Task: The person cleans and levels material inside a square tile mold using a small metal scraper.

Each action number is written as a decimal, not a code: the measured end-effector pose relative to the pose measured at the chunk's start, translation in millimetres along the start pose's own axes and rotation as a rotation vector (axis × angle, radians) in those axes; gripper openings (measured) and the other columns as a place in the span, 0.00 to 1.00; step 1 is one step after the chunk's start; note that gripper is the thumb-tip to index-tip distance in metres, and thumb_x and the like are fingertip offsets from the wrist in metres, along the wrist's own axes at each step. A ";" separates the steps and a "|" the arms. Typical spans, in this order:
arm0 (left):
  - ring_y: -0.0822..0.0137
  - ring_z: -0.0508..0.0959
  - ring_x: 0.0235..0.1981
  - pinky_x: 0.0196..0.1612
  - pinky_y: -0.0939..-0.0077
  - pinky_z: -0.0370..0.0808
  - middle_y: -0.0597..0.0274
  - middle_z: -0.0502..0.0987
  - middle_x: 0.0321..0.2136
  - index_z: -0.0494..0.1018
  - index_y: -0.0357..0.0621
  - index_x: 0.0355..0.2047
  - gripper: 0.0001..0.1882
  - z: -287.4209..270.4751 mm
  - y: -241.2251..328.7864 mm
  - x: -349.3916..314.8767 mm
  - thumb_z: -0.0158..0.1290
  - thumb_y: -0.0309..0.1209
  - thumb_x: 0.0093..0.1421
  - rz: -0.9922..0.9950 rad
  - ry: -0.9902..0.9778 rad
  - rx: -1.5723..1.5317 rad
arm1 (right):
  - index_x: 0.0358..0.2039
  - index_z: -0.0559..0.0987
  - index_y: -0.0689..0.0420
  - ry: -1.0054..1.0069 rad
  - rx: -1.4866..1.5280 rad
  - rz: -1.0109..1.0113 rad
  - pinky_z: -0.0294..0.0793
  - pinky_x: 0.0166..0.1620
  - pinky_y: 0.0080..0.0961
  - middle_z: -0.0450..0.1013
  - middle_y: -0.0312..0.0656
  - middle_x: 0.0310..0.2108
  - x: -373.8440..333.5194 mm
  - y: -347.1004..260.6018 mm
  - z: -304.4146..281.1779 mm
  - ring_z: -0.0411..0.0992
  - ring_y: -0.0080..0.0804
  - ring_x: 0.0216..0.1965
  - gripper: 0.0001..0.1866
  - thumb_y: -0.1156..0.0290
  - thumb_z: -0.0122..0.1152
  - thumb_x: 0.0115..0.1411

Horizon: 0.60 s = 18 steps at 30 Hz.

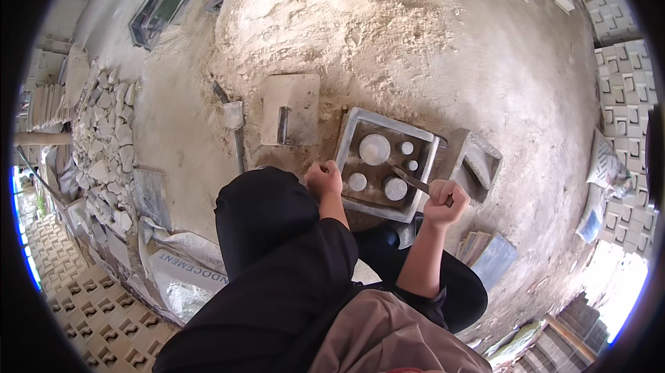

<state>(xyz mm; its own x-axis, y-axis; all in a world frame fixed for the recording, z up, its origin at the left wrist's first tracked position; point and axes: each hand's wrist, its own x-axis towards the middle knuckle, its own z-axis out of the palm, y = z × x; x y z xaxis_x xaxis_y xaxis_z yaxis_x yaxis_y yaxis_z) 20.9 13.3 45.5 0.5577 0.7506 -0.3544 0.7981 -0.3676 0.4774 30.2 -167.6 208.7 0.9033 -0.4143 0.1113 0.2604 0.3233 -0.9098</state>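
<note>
My right hand [446,205] is closed round a narrow, knife-like tool [411,180] whose flat blade reaches over the near right side of a square grey mould [351,139]. Inside the mould stand several round pale discs [375,149] of different sizes, on a dark brown bottom. The blade's tip comes close to a disc [395,189] near the right front. To the left of the mould, my left hand [323,178] is closed in a fist beside my knee; what it holds, if anything, is hidden.
A square plastering float [305,110] and a trowel [233,115] lie to the left. Beyond is a heap of pale powder [294,9]. A grey angular trough [478,163] sits right of the mould. Broken pieces [107,123] and a sack [187,272] are at left.
</note>
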 end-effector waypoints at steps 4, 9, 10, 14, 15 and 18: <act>0.51 0.72 0.30 0.35 0.57 0.67 0.53 0.74 0.21 0.70 0.42 0.16 0.14 -6.0 -0.4 1.8 0.47 0.41 0.44 -0.002 0.030 -0.036 | 0.05 0.53 0.55 0.272 0.046 0.036 0.43 0.14 0.21 0.49 0.35 0.06 1.6 -9.8 4.2 0.45 0.21 0.08 0.18 0.73 0.37 0.50; 0.55 0.75 0.29 0.41 0.54 0.61 0.58 0.76 0.22 0.72 0.44 0.18 0.15 1.7 -1.6 2.0 0.45 0.42 0.46 -0.016 -0.013 -0.012 | 0.07 0.55 0.56 0.201 -0.040 0.026 0.44 0.15 0.21 0.50 0.35 0.08 -4.4 3.0 -15.8 0.46 0.21 0.10 0.16 0.70 0.37 0.51; 0.54 0.75 0.29 0.41 0.54 0.62 0.58 0.76 0.22 0.72 0.44 0.19 0.15 -0.6 0.8 1.9 0.45 0.43 0.46 -0.025 -0.023 -0.010 | 0.07 0.55 0.56 0.231 -0.039 0.045 0.44 0.15 0.22 0.49 0.34 0.08 -3.0 1.4 -13.3 0.46 0.21 0.10 0.16 0.70 0.37 0.51; 0.50 0.73 0.29 0.34 0.57 0.68 0.53 0.75 0.23 0.71 0.43 0.17 0.14 -7.5 4.0 3.6 0.47 0.41 0.44 -0.029 0.015 -0.010 | 0.07 0.55 0.56 0.291 0.001 0.038 0.45 0.15 0.21 0.49 0.34 0.08 -6.5 -15.3 -1.7 0.47 0.21 0.10 0.16 0.70 0.36 0.50; 0.50 0.73 0.29 0.34 0.57 0.68 0.53 0.75 0.23 0.71 0.43 0.17 0.14 -5.7 6.7 6.0 0.47 0.41 0.44 -0.016 0.027 -0.007 | 0.07 0.55 0.56 0.261 0.004 0.016 0.45 0.15 0.21 0.49 0.34 0.08 -8.8 -20.0 2.1 0.48 0.21 0.10 0.16 0.70 0.36 0.50; 0.51 0.73 0.28 0.34 0.57 0.68 0.54 0.75 0.22 0.71 0.43 0.17 0.14 -3.7 -0.7 -1.3 0.47 0.41 0.44 -0.001 0.006 0.005 | 0.07 0.55 0.55 0.227 -0.210 -0.084 0.46 0.16 0.21 0.50 0.35 0.08 -29.6 -2.4 -2.6 0.48 0.22 0.10 0.16 0.71 0.35 0.51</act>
<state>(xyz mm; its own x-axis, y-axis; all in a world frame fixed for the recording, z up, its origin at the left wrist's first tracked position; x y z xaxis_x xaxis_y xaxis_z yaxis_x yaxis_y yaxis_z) 18.8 14.7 48.6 0.5554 0.7542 -0.3502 0.7998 -0.3693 0.4732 2.0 -158.3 206.5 0.7762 -0.6192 0.1184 0.2329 0.1072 -0.9666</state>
